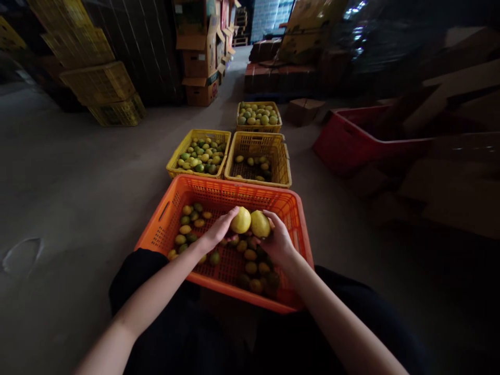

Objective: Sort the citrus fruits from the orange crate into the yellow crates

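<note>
Fingers of left hand and right hand are each curled partly around one round yellow fruit, above the wide orange plastic basket where many yellow-green oval fruits remain, while three yellow plastic crates already contain others.

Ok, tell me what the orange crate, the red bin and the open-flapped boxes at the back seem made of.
Orange crate: looks like smooth molded plastic, given its slotted walls.
Red bin: probably plastic, judging by its solid-colored wall; finish too dark to tell.
Open-flapped boxes: likely matte cardboard, from their brown, folded-out flaps.
</note>
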A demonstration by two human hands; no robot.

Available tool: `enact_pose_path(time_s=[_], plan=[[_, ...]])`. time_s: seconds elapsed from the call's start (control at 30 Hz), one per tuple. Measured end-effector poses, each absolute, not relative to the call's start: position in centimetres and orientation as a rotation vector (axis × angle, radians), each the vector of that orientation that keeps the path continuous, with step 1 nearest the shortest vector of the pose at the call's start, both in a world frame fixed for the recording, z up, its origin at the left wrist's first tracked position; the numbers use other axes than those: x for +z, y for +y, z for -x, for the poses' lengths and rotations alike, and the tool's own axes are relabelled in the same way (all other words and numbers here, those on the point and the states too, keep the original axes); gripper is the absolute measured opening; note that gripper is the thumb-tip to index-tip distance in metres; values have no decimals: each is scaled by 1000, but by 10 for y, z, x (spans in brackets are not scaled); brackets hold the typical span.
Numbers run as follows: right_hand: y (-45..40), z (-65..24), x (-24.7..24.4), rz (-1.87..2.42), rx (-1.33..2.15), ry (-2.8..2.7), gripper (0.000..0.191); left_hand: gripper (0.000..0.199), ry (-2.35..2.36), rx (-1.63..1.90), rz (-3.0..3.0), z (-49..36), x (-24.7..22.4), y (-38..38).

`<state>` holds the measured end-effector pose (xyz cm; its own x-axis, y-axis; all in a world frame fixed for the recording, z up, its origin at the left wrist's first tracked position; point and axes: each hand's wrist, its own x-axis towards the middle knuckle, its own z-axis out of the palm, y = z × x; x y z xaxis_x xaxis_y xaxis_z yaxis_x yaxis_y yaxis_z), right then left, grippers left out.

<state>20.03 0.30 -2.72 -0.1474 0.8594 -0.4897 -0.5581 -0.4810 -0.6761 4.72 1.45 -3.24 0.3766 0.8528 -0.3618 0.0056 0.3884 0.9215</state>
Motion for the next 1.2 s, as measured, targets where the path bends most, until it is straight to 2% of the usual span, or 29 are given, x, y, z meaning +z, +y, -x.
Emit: enact_pose_path(time_s=[0.07, 0.17, 0.27, 0.43, 0.57, 0.7, 0.9, 1.2], plan=[[3, -199, -30, 1132, 1708, -438, 20, 61, 1123, 715, -961, -47, -34, 15], [2, -196, -33, 1184, 1564, -511, 19, 42, 1202, 894, -921, -45, -38, 16], [2, -197, -32, 1195, 1663, -432, 17, 26, 1183, 1028, -890, -44, -39, 17], [5, -205, -25, 937, 1896, -326, 12, 39, 1066, 855, -719, -44, -39, 20], [7, -211, -23, 784, 1817, -343, 7, 34, 947, 961, -627, -46, -38, 23], [9, -213, -24, 815, 1747, -354, 8, 36, 938, 1073, -649, -47, -36, 20], [9, -212, -28, 948, 1788, -234, 10, 40, 941, 1043, -709, -51, -33, 13], [12, -215, -27, 861, 1727, -334, 10, 41, 963, 1003, -806, -47, -32, 16]])
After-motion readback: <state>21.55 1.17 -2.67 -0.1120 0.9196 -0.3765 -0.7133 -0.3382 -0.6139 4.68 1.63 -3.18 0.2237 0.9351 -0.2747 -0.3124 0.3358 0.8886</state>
